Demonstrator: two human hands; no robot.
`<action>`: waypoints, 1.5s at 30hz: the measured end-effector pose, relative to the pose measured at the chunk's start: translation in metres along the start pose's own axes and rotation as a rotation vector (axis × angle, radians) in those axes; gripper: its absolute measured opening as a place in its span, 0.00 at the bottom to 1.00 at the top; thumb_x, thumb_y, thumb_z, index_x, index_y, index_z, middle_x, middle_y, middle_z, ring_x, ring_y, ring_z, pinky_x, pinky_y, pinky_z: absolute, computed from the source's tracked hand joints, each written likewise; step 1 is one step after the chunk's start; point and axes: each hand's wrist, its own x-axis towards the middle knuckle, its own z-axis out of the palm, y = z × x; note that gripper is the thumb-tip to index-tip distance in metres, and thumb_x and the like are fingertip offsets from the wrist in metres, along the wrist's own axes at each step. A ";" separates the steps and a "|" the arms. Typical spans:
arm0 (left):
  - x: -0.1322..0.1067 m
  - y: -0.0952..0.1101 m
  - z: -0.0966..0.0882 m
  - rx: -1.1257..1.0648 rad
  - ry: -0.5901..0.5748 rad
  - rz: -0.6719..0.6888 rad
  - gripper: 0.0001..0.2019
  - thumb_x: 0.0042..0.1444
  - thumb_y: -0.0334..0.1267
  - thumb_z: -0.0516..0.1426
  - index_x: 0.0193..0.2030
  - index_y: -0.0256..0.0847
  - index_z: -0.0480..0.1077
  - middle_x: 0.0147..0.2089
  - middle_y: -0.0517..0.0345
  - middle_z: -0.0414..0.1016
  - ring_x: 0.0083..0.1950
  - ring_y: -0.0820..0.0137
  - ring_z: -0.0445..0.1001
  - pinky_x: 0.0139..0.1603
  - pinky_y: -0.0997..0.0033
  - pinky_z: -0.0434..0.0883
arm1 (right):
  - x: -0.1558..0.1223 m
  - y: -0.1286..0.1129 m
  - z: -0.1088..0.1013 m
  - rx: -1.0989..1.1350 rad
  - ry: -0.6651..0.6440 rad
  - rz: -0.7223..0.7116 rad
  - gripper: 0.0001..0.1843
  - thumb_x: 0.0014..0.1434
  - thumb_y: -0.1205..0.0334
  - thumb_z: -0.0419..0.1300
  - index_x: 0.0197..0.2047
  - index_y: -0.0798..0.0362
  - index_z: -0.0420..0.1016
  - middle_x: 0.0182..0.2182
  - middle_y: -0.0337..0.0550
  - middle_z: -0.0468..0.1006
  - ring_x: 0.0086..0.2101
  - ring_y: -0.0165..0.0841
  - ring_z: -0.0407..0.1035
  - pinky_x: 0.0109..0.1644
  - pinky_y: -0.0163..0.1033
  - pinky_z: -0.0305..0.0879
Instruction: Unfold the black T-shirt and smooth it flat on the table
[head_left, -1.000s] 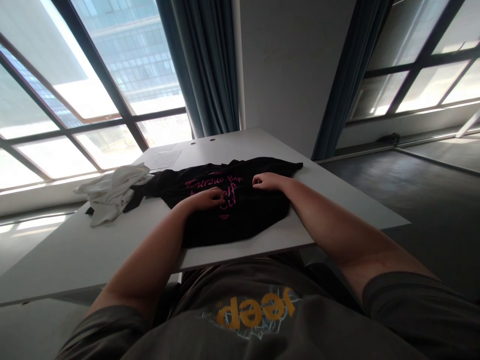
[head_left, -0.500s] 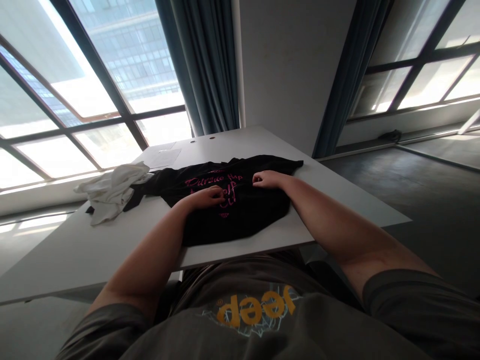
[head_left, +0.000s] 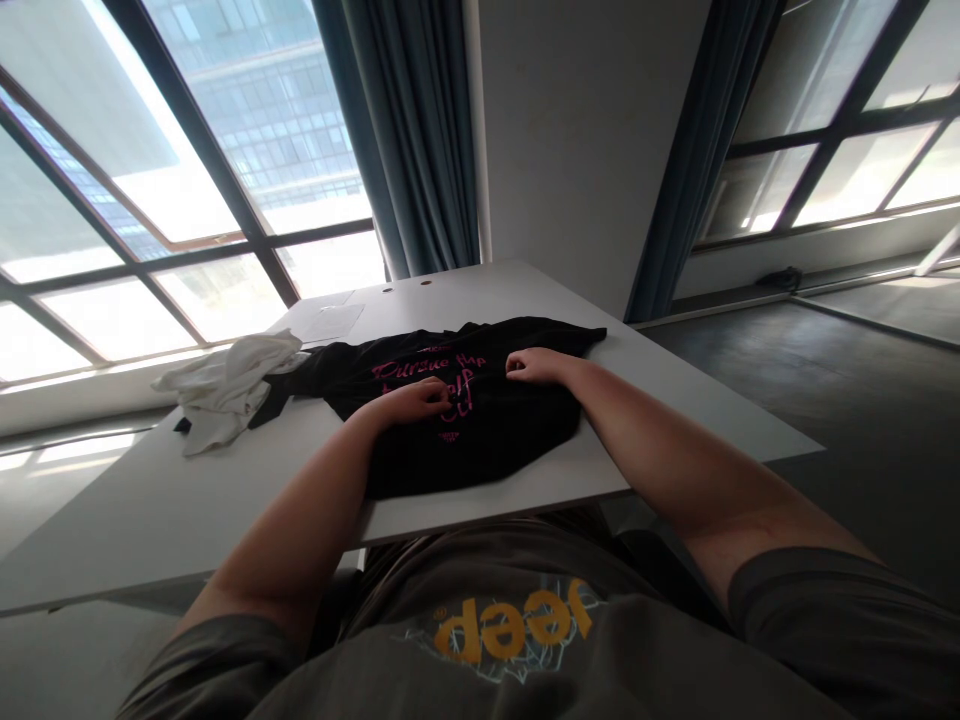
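A black T-shirt (head_left: 480, 450) with pink lettering lies spread across the white table (head_left: 247, 500) in front of me. Over the lettering, my left hand (head_left: 420, 398) rests with its fingers curled and closed on the cloth. My right hand (head_left: 534, 365) is closed too, its fingertips pinching the shirt to the right of the print. Some of the print is covered by my left hand. One end of the shirt stretches out to the right behind my right hand, and its other end reaches left to a crumpled white cloth.
The crumpled white cloth (head_left: 232, 385) lies at the table's left side, with a dark piece showing under it. A flat sheet (head_left: 336, 322) is near the back left edge. Beyond the table are a blue curtain (head_left: 420, 130), a pillar (head_left: 585, 140) and windows.
Both hands keep about the same place and grip on the T-shirt. The whole view has shifted slightly; the shirt looks much the same.
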 end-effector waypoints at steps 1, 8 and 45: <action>0.000 -0.001 0.000 -0.002 -0.001 -0.003 0.19 0.63 0.57 0.54 0.35 0.43 0.69 0.47 0.56 0.69 0.48 0.65 0.71 0.57 0.62 0.67 | 0.000 -0.001 0.000 0.002 0.000 0.002 0.15 0.65 0.55 0.61 0.52 0.49 0.81 0.45 0.43 0.83 0.42 0.37 0.76 0.43 0.35 0.65; 0.000 -0.005 0.001 -0.008 0.000 0.021 0.18 0.63 0.57 0.55 0.37 0.43 0.70 0.49 0.56 0.70 0.48 0.65 0.70 0.58 0.62 0.67 | -0.005 -0.006 -0.004 0.018 -0.003 0.015 0.15 0.65 0.55 0.61 0.52 0.50 0.81 0.45 0.44 0.83 0.42 0.37 0.76 0.43 0.35 0.66; -0.002 0.001 0.000 -0.019 -0.002 -0.011 0.21 0.62 0.60 0.55 0.36 0.43 0.70 0.47 0.56 0.70 0.46 0.65 0.70 0.56 0.63 0.68 | -0.007 -0.007 -0.006 0.015 -0.014 0.028 0.15 0.65 0.56 0.61 0.52 0.50 0.81 0.47 0.44 0.83 0.43 0.37 0.76 0.44 0.35 0.67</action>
